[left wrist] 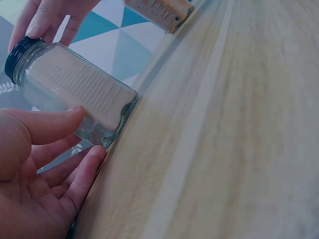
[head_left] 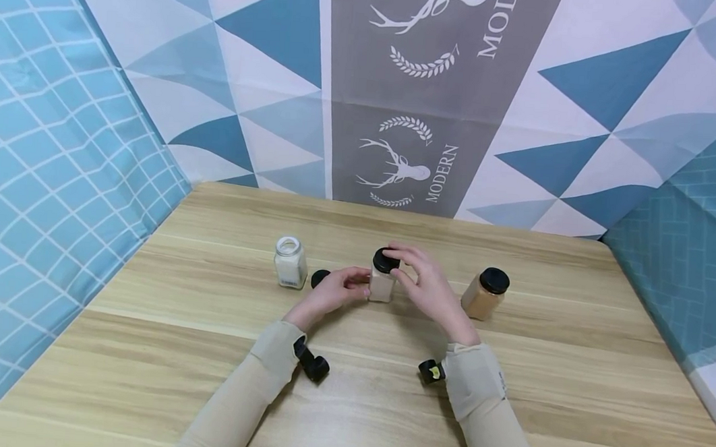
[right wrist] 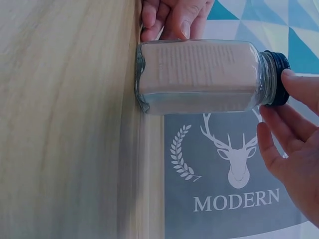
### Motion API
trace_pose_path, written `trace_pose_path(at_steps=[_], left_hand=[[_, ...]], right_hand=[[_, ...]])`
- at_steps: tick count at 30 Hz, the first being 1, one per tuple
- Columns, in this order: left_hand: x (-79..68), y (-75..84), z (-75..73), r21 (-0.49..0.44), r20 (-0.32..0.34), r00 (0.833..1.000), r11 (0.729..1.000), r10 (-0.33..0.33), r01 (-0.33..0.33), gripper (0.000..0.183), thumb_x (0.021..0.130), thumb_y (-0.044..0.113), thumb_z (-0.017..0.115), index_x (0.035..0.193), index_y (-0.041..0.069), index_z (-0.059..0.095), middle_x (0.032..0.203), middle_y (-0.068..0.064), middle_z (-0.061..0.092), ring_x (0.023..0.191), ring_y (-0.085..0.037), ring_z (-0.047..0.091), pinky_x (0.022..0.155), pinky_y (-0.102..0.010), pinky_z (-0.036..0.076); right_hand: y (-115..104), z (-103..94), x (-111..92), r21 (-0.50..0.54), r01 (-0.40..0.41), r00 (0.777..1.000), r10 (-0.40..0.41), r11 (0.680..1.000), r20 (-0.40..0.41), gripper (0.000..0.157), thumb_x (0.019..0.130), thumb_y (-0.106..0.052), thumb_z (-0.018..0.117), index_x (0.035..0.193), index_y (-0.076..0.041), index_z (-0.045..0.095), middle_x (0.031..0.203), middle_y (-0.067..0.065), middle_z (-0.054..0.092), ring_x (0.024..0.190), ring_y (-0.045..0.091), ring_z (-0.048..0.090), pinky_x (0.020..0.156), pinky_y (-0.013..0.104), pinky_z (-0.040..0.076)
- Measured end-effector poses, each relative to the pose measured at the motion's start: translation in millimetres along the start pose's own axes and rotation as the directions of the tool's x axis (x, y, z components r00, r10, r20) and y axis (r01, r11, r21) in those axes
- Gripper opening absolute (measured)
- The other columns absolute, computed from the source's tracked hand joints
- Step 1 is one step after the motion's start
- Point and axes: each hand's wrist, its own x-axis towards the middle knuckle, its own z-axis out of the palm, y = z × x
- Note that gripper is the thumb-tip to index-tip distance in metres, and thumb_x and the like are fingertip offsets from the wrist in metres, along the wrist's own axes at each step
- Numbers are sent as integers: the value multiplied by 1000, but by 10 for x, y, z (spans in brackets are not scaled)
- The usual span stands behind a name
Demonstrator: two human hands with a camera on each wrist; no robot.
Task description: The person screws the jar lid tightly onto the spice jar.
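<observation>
A square glass spice jar (right wrist: 199, 74) with pale pinkish powder inside stands upright on the table between both hands. Low on its side, the left hand (head_left: 337, 291) holds it with thumb and fingertips; the left wrist view shows that thumb (left wrist: 55, 122) against the glass. At the top, the right hand (head_left: 426, 281) grips the black lid (head_left: 385, 260) between thumb and fingers. The lid sits on the jar's neck. Just past the left hand lies another black lid (head_left: 320, 277), partly hidden by that hand.
Left of the hands stands an uncapped jar (head_left: 291, 267) of white contents. To the right is a capped jar (head_left: 482, 297) with orange-brown powder, near the right wrist. Patterned cloth (head_left: 269, 63) hangs behind the wooden table (head_left: 348, 412).
</observation>
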Motion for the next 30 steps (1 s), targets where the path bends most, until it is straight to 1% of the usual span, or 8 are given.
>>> trace_pose_path(at_steps=[2,9,11,12,16,18,25,30], left_hand=[[2,0,1,2,1,1000,1000,0,0,44,83,16,65,126,10,54,121,-8,59,102,-21,56,89,-35,45],[1,3,-7,4,5,1000,1000,6,-6,45,83,17,65,126,8,53,122,-10,58,101,-22,57,88,-35,45],[-56,95,-20,3,11,1000,1000,5,-5,45,84,15,64,126,5,52,123,-13,57,102,-24,56,89,-36,45],[-57,95,-20,0,12,1000,1000,4,-4,45,84,15,64,126,6,52,123,-13,57,102,-24,56,89,-36,45],[-66,84,-19,5,5,1000,1000,24,-24,44,83,18,65,125,6,54,120,-12,59,99,-22,57,88,-34,45],[-15,-7,-6,4,1,1000,1000,28,-28,45,83,20,66,124,9,54,120,-9,59,98,-19,57,88,-34,45],[3,-3,2,-9,4,1000,1000,3,-3,46,83,17,66,126,8,53,122,-11,58,101,-23,56,89,-37,44],[3,8,-3,-9,-2,1000,1000,-2,2,44,83,16,66,125,8,54,121,-10,59,99,-20,56,89,-34,45]], right_hand=[[2,8,0,7,3,1000,-3,1000,-4,33,88,-12,59,121,-13,58,130,9,51,122,25,44,101,44,35],[-10,18,6,15,-17,1000,17,1000,-16,31,88,-15,58,120,-14,59,127,6,52,120,22,45,100,42,36],[-14,19,8,15,-29,999,30,999,-17,31,88,-17,59,119,-15,60,126,6,52,120,22,45,100,42,36],[-14,20,9,13,-36,999,37,999,-18,31,88,-18,59,119,-15,60,126,6,52,120,22,46,99,42,36],[-17,22,6,1,-62,998,62,998,-25,32,87,-22,60,119,-17,60,125,4,53,118,21,47,97,42,38],[-12,19,2,-1,-65,997,65,998,-30,33,87,-23,61,119,-17,61,124,3,53,116,21,47,95,41,39],[11,-30,-16,-7,-52,998,51,999,-38,31,86,-14,62,117,-15,62,119,7,54,111,22,50,85,39,44],[5,-56,-18,-20,-31,998,30,999,-63,27,85,-9,62,111,-14,65,113,7,55,107,23,52,86,41,45]])
